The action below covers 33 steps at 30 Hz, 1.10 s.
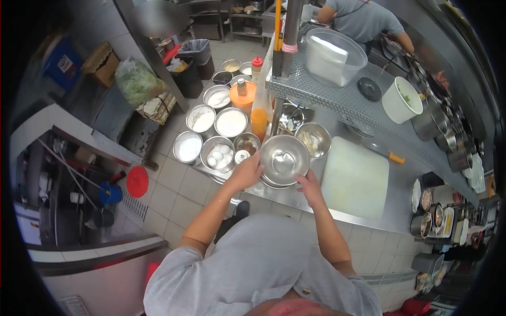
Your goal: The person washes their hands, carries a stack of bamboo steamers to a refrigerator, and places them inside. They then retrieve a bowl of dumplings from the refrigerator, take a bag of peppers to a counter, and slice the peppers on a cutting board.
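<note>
Round stainless-steel mixing bowl (284, 160), empty: left hand (246, 173) and right hand (308, 185) clasp opposite rims; best kept level over steel counter (337, 124).

A shiny steel mixing bowl (284, 160), apparently empty, sits upright at the counter's (369, 218) near edge.

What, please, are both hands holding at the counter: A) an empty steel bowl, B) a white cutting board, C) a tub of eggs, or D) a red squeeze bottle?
A: the left hand and right hand grip opposite rims of the empty steel bowl, beside the cutting board.
</note>
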{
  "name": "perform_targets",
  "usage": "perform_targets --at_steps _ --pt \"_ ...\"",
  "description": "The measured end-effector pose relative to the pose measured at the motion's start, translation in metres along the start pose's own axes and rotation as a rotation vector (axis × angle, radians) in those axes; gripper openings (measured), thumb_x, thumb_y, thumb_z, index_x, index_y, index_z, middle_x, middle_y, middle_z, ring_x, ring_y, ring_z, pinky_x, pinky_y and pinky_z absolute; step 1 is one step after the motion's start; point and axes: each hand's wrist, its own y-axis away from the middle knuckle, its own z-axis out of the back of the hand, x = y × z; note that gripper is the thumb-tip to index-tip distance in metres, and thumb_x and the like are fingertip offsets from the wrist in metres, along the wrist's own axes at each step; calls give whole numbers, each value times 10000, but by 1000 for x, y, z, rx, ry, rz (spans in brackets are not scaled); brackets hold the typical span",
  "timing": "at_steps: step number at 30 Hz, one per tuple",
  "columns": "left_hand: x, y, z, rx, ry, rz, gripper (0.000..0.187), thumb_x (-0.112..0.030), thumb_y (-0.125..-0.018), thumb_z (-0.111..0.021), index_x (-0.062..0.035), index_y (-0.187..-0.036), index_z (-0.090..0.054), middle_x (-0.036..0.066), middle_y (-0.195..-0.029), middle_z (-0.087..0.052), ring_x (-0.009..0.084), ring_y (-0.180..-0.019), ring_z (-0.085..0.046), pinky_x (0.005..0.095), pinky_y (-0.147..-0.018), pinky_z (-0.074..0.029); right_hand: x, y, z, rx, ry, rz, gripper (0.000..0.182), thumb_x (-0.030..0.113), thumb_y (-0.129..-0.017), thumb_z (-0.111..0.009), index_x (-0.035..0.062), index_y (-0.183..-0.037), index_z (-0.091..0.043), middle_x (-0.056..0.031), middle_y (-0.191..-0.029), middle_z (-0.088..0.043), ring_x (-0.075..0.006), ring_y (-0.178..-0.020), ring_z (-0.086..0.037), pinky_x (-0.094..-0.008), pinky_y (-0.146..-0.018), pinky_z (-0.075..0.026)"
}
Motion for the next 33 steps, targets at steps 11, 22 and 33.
perform_targets --at_steps 11,22,33 --pt "-3 61 53 -118 184 124 581 -168 -951 -621 3 -1461 -400 146 -1129 -690 215 -942 -681 343 -815 -539 19 34 12 -283 164 379 547 217 -941 -664 -18 -1404 -492 -202 -1409 -533 -265 -1185 -576 -365 -923 -489" --pt "167 262 204 -200 570 430 431 -148 -982 -606 37 -1359 -511 110 -1131 -680 122 -919 -649 264 -814 -523 89 73 -228 178 122 481 117 65 -924 -663 -21 -987 -713 -94 -939 -748 -128 -863 -682 -265 -802 -523" --pt "284 295 326 -166 600 475 415 -157 -974 -617 29 -1336 -537 127 -1111 -694 151 -928 -660 288 -820 -534 146 4 -397 167 316 491 123 109 -884 -739 -11 -908 -733 -38 -752 -720 -75 -700 -641 -244 -663 -512"
